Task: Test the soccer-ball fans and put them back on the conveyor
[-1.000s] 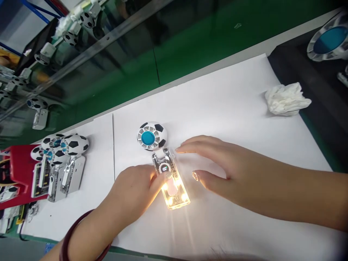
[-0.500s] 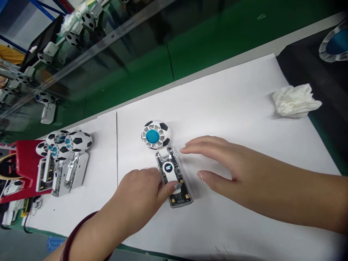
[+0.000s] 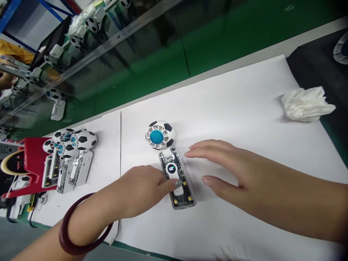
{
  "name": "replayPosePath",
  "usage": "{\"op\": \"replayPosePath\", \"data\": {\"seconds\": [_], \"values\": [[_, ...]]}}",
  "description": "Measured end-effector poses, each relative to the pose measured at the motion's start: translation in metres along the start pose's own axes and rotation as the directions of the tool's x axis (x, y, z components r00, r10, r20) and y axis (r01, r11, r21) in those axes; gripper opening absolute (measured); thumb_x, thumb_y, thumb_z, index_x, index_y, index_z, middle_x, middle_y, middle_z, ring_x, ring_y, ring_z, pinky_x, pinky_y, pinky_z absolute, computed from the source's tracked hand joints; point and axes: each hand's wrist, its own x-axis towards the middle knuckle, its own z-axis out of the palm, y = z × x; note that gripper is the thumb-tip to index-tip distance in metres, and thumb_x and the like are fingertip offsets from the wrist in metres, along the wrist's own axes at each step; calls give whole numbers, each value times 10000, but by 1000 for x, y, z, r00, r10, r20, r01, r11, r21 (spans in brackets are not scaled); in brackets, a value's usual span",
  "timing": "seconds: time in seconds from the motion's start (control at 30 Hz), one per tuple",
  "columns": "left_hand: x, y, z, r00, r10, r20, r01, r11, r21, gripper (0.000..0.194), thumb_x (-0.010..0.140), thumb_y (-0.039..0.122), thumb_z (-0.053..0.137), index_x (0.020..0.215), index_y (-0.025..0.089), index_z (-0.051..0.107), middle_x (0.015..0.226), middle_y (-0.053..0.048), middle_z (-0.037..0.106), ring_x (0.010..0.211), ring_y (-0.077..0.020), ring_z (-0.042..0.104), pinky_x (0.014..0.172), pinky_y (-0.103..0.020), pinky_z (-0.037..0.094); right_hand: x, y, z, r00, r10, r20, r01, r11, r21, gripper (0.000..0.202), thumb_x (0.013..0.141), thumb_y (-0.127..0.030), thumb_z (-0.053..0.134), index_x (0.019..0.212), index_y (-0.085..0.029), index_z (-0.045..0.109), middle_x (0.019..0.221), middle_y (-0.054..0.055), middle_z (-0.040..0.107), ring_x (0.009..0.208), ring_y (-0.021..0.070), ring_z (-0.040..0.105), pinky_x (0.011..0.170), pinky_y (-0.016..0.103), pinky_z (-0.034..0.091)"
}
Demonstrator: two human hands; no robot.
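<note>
A small fan device lies on white paper, its round head [image 3: 160, 135] patterned like a football with a blue centre. Its clear handle [image 3: 182, 197] shows a circuit board and a round lit display reading 100. My left hand [image 3: 145, 188] grips the handle from the left, thumb on the white strip below the display, the other fingers hidden at the handle's side. To the right of the handle, my right hand [image 3: 231, 166] holds nothing, its thumb and fingers apart, not touching the device.
Several similar fans [image 3: 83, 139] lie at the left beside a red holder [image 3: 32, 156] with a tape roll. Crumpled white tissue [image 3: 307, 104] is at the right, near a black mat [image 3: 318, 61]. Behind the paper runs a green surface [image 3: 152, 78] with more fans and a metal rail.
The view has shifted, so most things appear slightly further right. My left thumb still rests on the handle, and my right hand stays beside it.
</note>
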Motion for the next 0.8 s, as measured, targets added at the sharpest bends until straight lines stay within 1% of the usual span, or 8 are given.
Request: {"op": "replayPosePath", "data": {"seconds": [0.13, 0.27, 0.33, 0.47, 0.57, 0.7, 0.8], "values": [[0, 0, 0, 1000, 11, -8, -11, 1000, -28, 573, 847, 618, 232, 587, 206, 536, 592, -11, 579, 552, -173, 519, 499, -270, 305, 0, 1, 1, 1000, -13, 0, 13, 1000, 5, 388, 796, -269, 483, 1175, -313, 554, 1276, 7, 500, 1191, 247, 463, 1004, 465, 386], [-1, 2, -3, 999, -20, 30, 21, 999, -26, 554, 847, 607, 249, 615, 210, 558, 619, -12, 594, 558, -174, 525, 494, -267, 299, 0, 1, 1, 1000, -4, -7, 4, 1000, -3, 387, 796, -282, 484, 1175, -309, 556, 1273, 11, 504, 1189, 257, 465, 1000, 474, 387], [-2, 3, -5, 999, -13, 39, 14, 1000, -21, 555, 847, 611, 242, 627, 214, 560, 629, -10, 603, 564, -176, 532, 498, -267, 299, 0, 1, 1, 1000, 3, -9, -3, 1000, -5, 386, 796, -288, 485, 1175, -307, 557, 1278, 12, 501, 1190, 259, 464, 1000, 476, 387], [-2, 4, -6, 999, -2, 45, 2, 1000, -1, 581, 855, 609, 204, 606, 211, 547, 619, -19, 599, 577, -186, 538, 528, -276, 316, 0, 0, 1, 1000, 16, 0, -17, 1000, -8, 381, 798, -299, 479, 1170, -321, 556, 1281, -1, 498, 1194, 255, 461, 993, 478, 397], [-2, 3, -7, 997, -4, 72, 6, 1000, -25, 604, 847, 621, 201, 575, 204, 543, 586, -25, 591, 555, -185, 537, 537, -277, 340, 0, 0, 1, 1000, 17, -6, -17, 1000, -9, 376, 799, -308, 479, 1166, -311, 561, 1276, 8, 502, 1194, 260, 461, 987, 477, 404], [1, 0, -7, 994, 24, 104, -13, 994, -106, 604, 834, 626, 250, 559, 201, 579, 609, -26, 621, 581, -179, 567, 561, -268, 374, 0, 1, 2, 1000, 3, -12, -2, 1000, 4, 378, 796, -296, 485, 1165, -303, 568, 1274, 16, 505, 1182, 262, 470, 999, 480, 391], [3, -2, -6, 994, 8, 109, 4, 994, -110, 554, 826, 597, 330, 542, 201, 592, 617, -22, 641, 585, -176, 581, 559, -260, 380, 0, 2, 2, 1000, -2, -9, 2, 1000, 11, 382, 795, -289, 484, 1168, -306, 565, 1275, 14, 505, 1179, 261, 474, 984, 468, 409]]}}
